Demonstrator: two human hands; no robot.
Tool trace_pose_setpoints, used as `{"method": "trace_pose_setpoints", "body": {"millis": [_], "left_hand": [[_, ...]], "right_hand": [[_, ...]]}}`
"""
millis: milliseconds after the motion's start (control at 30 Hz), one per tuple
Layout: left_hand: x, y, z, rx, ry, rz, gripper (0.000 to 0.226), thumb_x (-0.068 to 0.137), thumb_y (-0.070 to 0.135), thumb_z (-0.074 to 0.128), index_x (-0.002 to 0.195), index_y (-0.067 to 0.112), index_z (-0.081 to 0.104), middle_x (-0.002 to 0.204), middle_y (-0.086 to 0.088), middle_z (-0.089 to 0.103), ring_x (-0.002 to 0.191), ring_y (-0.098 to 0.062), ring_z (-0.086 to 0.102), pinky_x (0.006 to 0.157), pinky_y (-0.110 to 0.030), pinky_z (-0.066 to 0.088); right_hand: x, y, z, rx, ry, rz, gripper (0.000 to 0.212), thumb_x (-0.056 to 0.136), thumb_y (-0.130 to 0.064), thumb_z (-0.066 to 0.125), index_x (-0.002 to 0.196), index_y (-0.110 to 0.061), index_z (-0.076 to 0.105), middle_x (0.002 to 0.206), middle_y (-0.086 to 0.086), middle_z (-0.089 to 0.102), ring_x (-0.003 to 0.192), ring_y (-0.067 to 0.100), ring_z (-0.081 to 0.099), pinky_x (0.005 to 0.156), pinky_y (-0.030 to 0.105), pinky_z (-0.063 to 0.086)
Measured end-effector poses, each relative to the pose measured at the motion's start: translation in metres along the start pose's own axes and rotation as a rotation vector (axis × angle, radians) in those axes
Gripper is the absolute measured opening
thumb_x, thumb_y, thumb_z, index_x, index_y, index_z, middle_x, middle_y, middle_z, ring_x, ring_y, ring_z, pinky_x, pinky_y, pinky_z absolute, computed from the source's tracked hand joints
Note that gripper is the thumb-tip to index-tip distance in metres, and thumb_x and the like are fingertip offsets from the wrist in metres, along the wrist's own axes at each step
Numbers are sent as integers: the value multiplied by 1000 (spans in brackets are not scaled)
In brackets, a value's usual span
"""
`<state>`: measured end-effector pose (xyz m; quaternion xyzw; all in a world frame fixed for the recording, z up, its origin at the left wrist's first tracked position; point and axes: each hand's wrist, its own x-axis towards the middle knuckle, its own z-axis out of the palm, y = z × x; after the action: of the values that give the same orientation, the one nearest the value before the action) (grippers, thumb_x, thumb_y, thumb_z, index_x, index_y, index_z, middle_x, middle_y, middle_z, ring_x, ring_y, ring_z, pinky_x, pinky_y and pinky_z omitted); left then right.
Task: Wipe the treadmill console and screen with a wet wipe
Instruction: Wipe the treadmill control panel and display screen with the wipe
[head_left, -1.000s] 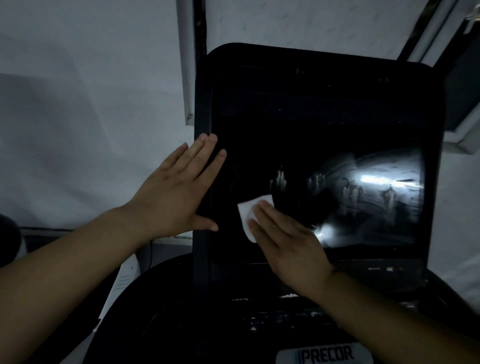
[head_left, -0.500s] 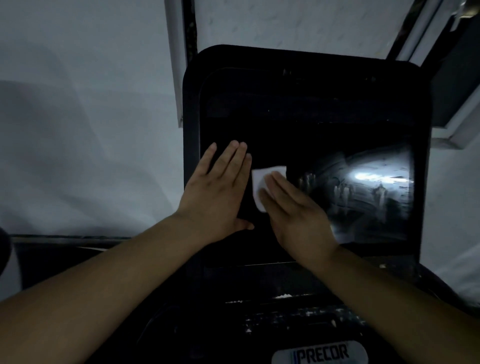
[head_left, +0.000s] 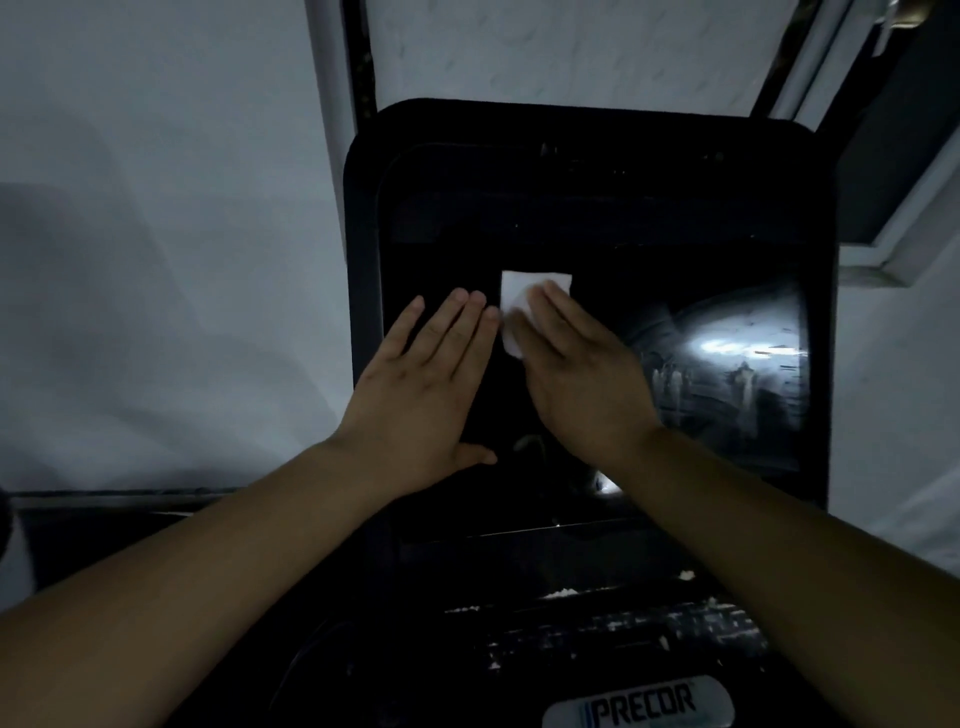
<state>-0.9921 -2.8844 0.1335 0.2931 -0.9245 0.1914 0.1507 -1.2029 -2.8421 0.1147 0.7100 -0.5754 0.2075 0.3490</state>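
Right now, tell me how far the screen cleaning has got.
Done: too dark to tell any cleaned patch. In hand: the right hand presses the wipe flat on the screen, left hand flat beside it. Left: probably the streaky right side and the crumbs below.

Screen (head_left: 597, 218): glossy black with a black frame; a streaked grey-white reflection on its right part.
Wipe (head_left: 524, 288): plain white, at the screen's middle.
Wall (head_left: 156, 208): plain pale bluish grey, left of the screen.
Specks (head_left: 561, 592): white, scattered below the screen.
Logo plate (head_left: 639, 706): light grey, dark lettering, blue stripes, below the screen.
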Motion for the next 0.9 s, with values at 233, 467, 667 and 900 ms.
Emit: {"method": "trace_pose_setpoints", "body": {"millis": [233, 467, 667, 900], "left_hand": [[14, 4, 3, -46, 112, 264, 90, 100, 67, 32, 158, 0, 18, 168, -18, 14, 157, -27, 8, 126, -47, 14], [14, -7, 5, 105, 14, 383, 92, 99, 71, 27, 157, 0, 22, 166, -20, 18, 156, -32, 12, 125, -51, 16], [-40, 21, 19, 93, 7, 590, 89, 97, 68, 42, 145, -7, 46, 155, -23, 43, 148, -34, 36, 123, -47, 16], [13, 14, 9, 48, 26, 508, 77, 100, 64, 35, 141, 2, 55, 155, -20, 44, 149, -32, 34, 122, -46, 27]], "right_hand": [[-36, -7, -19, 173, 23, 66, 47, 101, -23, 59, 142, 0, 56, 157, 19, 46, 153, 33, 32, 121, 53, 34], [-130, -34, -44, 211, 1, 104, 34, 97, -19, 66, 125, -1, 70, 144, 17, 60, 142, 31, 50, 116, 52, 41], [-191, -39, -51, 235, -85, 184, 34, 92, -18, 70, 124, -6, 72, 145, 13, 59, 139, 28, 53, 110, 52, 46], [-196, -42, -47, 259, -97, 242, 35, 92, -16, 68, 125, -4, 71, 145, 12, 60, 139, 28, 52, 111, 46, 46]]}}
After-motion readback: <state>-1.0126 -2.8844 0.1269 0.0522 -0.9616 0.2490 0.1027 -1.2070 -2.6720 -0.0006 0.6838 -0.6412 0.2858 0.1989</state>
